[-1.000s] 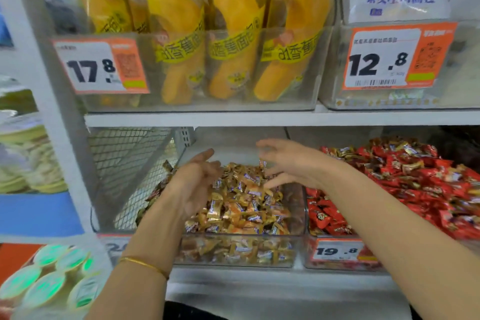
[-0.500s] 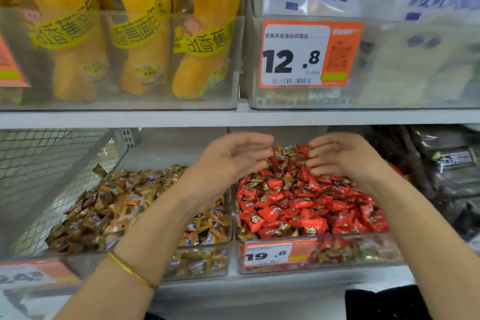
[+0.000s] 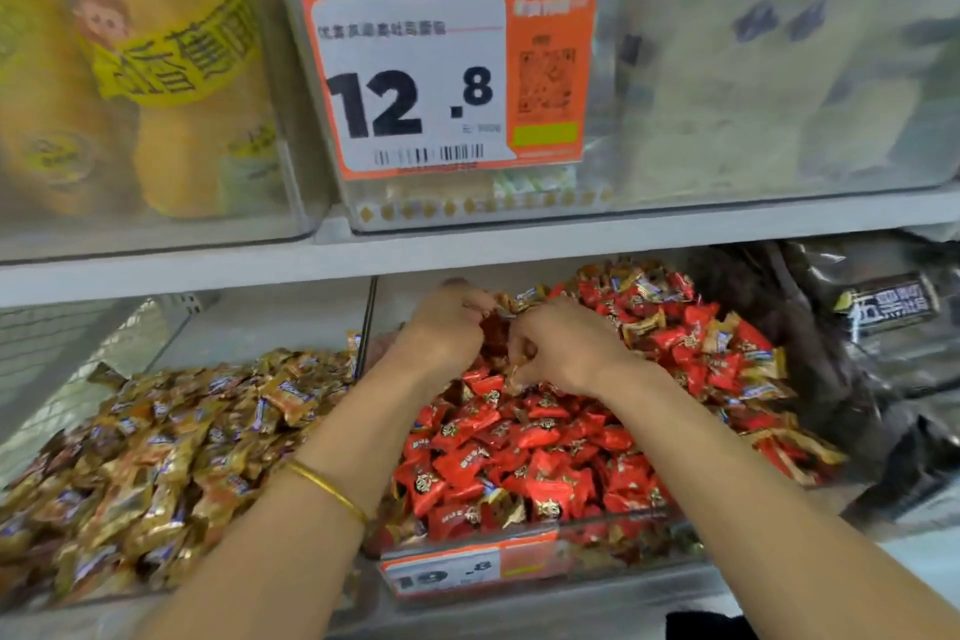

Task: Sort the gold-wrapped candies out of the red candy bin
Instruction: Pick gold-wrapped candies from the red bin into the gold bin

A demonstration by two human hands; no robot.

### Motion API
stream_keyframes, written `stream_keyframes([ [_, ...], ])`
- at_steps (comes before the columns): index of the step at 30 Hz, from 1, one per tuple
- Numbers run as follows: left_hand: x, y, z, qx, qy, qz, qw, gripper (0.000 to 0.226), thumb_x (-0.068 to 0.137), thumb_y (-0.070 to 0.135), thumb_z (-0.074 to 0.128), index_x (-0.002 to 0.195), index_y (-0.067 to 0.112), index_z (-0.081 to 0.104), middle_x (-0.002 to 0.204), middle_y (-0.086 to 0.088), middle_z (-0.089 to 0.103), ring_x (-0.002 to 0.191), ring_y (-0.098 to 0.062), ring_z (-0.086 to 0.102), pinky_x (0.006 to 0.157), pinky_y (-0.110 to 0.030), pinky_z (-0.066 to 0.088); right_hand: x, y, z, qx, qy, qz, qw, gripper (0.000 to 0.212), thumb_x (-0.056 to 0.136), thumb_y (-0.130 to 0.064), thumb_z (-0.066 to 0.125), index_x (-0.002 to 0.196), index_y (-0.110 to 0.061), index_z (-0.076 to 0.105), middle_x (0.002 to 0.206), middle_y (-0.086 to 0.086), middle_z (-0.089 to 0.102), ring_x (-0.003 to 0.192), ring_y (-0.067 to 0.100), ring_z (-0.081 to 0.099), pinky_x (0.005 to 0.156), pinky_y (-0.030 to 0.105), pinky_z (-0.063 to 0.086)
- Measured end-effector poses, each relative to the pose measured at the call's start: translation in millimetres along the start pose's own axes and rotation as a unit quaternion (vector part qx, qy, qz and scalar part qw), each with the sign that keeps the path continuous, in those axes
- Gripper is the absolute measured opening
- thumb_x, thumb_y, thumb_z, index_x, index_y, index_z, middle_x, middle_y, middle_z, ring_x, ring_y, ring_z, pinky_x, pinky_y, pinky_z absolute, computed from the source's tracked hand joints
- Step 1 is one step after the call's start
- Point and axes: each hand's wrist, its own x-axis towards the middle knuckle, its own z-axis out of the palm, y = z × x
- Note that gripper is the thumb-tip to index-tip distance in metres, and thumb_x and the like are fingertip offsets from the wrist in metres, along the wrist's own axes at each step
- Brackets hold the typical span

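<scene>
Two hands dig at the back of the red bin point(image 3: 613, 533).
The left hand point(image 3: 447, 327) curls its fingers and pinches one of the gold candies point(image 3: 525, 297) mixed in with the red candies point(image 3: 519, 452). The right hand point(image 3: 563, 353) is curled tight just beside it; what it holds cannot be told. More gold ones lie in a pile point(image 3: 156, 457) left of the bin. A gold bracelet point(image 3: 327, 486) sits on the left wrist.

White shop shelf point(image 3: 467, 256), perhaps wire-mesh side panel point(image 3: 62, 343)
</scene>
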Motion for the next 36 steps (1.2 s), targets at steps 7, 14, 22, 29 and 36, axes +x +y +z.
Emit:
stream_keyframes([
  [7,0.9,-8.2,1.4,0.295,-0.137,0.012,0.945,0.039,0.089,0.000,0.053,0.126,0.014,0.055,0.133,-0.007,0.051,0.119,-0.021,0.050,0.087,-0.021,0.039,-20.6,12.8,-16.7,0.278,0.148,0.030,0.948,0.015,0.079,-0.024,0.074,0.074,-0.013,0.066,0.082,-0.002,0.067,0.079,0.013,0.061,0.079,0.033,0.049],
  [14,-3.5,-13.7,14.9,0.378,-0.111,0.093,0.914,0.022,0.084,0.009,0.066,0.105,0.015,0.067,0.120,-0.004,0.061,0.112,-0.021,0.055,0.092,-0.027,0.042,-47.1,16.8,-29.3,0.629,0.135,0.125,0.756,0.014,0.084,-0.005,0.067,0.076,-0.005,0.055,0.081,0.009,0.058,0.078,0.020,0.064,0.075,0.036,0.059],
  [22,-0.2,4.2,3.6,-0.064,0.038,0.045,0.996,0.036,0.090,0.005,0.057,0.125,0.006,0.050,0.101,-0.010,0.060,0.085,-0.022,0.064,0.084,-0.032,0.053,-56.8,21.8,-30.8,0.766,0.092,0.179,0.611,0.019,0.088,0.003,0.058,0.077,-0.009,0.047,0.081,0.017,0.068,0.079,0.031,0.071,0.073,0.049,0.057],
  [29,-2.0,-7.2,-6.4,0.294,-0.105,0.032,0.950,0.022,0.090,0.005,0.055,0.109,0.011,0.064,0.121,-0.005,0.060,0.112,-0.019,0.056,0.091,-0.023,0.040,-59.9,27.7,-27.7,0.778,0.054,0.187,0.597,0.024,0.095,0.002,0.046,0.110,-0.012,0.060,0.090,0.018,0.067,0.083,0.032,0.071,0.064,0.043,0.059],
  [36,-1.2,-7.9,6.8,0.395,-0.146,0.032,0.906,0.021,0.085,0.010,0.065,0.105,0.006,0.070,0.113,-0.007,0.066,0.107,-0.019,0.060,0.094,-0.024,0.043,-61.9,24.4,-31.9,0.836,0.020,0.234,0.497,0.038,0.098,0.000,0.029,0.098,-0.002,0.067,0.091,0.018,0.056,0.067,0.028,0.072,0.053,0.038,0.058],
])
